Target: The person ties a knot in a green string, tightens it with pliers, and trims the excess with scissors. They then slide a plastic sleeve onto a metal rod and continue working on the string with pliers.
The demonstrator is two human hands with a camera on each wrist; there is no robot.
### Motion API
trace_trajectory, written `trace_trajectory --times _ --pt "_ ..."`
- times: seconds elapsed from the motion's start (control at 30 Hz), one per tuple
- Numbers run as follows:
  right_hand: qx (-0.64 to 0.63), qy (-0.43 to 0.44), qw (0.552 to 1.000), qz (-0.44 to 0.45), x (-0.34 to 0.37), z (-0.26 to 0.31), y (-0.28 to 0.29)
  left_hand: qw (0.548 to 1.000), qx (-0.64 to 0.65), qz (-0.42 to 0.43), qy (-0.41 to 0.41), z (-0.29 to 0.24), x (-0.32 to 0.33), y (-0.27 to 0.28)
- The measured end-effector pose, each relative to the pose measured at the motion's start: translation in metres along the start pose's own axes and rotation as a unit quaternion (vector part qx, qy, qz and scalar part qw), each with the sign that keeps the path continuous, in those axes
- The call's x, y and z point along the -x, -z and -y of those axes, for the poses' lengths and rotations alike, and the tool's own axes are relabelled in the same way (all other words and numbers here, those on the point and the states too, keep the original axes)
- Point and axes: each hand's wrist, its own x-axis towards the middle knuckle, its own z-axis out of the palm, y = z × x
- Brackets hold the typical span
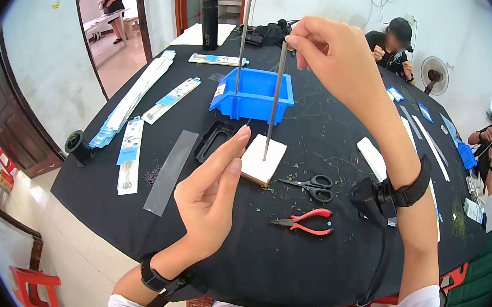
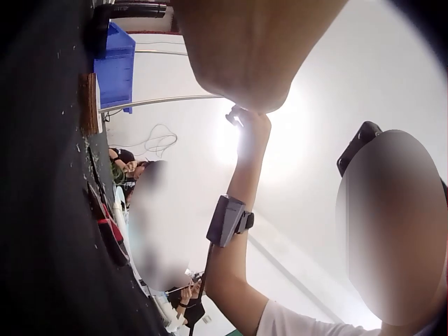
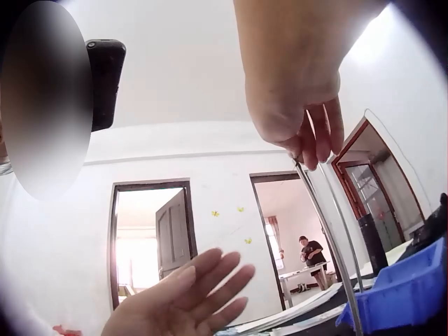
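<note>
A slim metal rod (image 1: 276, 97) stands slightly tilted on a small block (image 1: 252, 163) with a white top and brown sides. At the rod's upper end, my right hand (image 1: 334, 51) pinches the tip between thumb and forefinger, its other fingers curled. My left hand (image 1: 206, 202) is raised beside the block, fingers straight and together, holding nothing; the right wrist view shows this palm (image 3: 185, 301) with the fingers slightly spread. Behind the first rod, a second metal rod (image 1: 243, 31) rises at the blue bin (image 1: 256, 105); its lower end overlaps the bin.
Black scissors (image 1: 315, 188) and red-handled pliers (image 1: 301, 222) lie right of the block. A black tray (image 1: 214, 140), a clear strip (image 1: 171, 173) and packets (image 1: 131, 153) lie to the left. A black spool (image 1: 79, 148) stands at the table's left edge, a black bottle (image 1: 210, 25) behind.
</note>
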Motion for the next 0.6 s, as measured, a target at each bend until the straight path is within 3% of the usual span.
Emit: trace_trajectory --times 0.1,0.2,0.23,0.37,0.5,0.6 --pt "0.011 0.001 1.000 0.021 0.000 0.001 0.003 0.995 -0.045 0.077 -0.049 -0.006 0.001 0.011" --pt "0.004 0.009 1.000 0.014 0.003 0.001 0.003 0.990 0.008 0.132 0.039 -0.010 0.005 0.007" --pt "-0.010 0.013 1.000 -0.002 0.006 -0.002 0.001 0.984 0.002 0.124 0.131 -0.017 0.006 0.003" --pt "-0.015 -0.064 0.997 -0.048 0.032 0.018 0.004 0.962 0.179 0.049 0.202 -0.001 0.002 -0.005" --pt "-0.127 -0.140 0.977 0.103 0.087 0.023 -0.007 0.941 0.267 0.010 0.209 -0.002 -0.006 -0.007" --pt "-0.267 -0.217 0.915 0.209 0.118 0.036 -0.020 0.933 0.293 0.016 0.210 -0.001 -0.007 -0.010"
